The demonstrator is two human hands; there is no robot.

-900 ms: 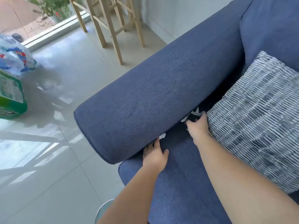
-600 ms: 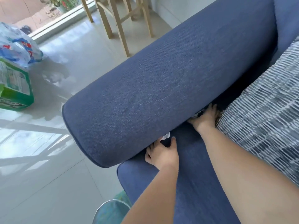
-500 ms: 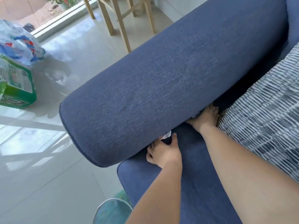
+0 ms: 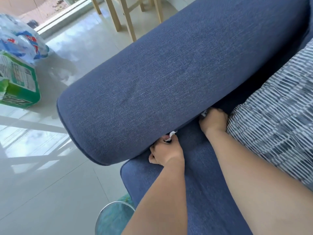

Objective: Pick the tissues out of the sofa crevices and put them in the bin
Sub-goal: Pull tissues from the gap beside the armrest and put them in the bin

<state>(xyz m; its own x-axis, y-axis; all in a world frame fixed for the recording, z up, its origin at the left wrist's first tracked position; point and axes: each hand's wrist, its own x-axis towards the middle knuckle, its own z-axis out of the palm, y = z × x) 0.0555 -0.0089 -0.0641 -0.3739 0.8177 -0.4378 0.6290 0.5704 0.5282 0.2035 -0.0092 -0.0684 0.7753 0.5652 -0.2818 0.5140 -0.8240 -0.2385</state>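
— Tissues: position?
— One crumpled white tissue sits in the crevice between the rounded blue fabric sofa arm and the blue seat cushion. The left hand pinches it with curled fingers.
— Right hand?
— Fingers are buried in the same crevice beside the striped grey-and-white cushion, touching a second white scrap; grip cannot be determined.

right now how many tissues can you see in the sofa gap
2. One tissue sticks out by the left hand; another tissue shows at the right hand. More may be hidden deeper under the armrest.
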